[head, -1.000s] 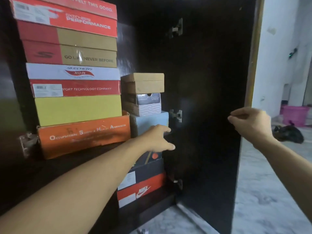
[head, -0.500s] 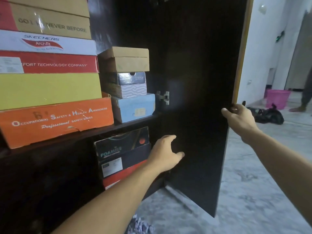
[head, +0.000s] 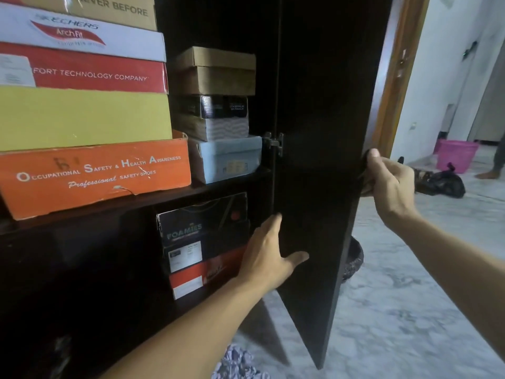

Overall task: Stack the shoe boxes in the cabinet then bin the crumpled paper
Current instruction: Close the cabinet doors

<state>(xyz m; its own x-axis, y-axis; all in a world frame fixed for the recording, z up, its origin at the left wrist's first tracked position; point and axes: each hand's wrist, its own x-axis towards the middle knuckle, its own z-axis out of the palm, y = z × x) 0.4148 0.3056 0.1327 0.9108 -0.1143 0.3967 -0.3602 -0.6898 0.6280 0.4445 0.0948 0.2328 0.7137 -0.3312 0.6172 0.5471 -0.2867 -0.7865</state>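
Shoe boxes fill the dark cabinet: an orange safety-shoe box [head: 95, 176] carries a yellow box [head: 82, 117] and red and white ones above. Right of it stand a light blue box [head: 226, 158], a grey patterned box and a brown box [head: 218, 71]. On the lower shelf a black Foamies box [head: 202, 222] tops a red box [head: 196, 274]. My left hand [head: 269, 255] lies flat with straight fingers on the inner face of the cabinet door [head: 322, 132]. My right hand [head: 388, 181] grips the door's outer edge. Crumpled paper [head: 237, 362] lies on the floor below.
A dark woven basket [head: 354, 258] peeks out behind the door's lower edge. Further off on the marble floor sit a black bag [head: 440, 184] and a pink tub [head: 455, 155], with a person's foot at the far right.
My right hand has reached the door's edge and taken hold of it. My left hand dropped from the light blue box to the door's inner face. The view moved closer and lower.
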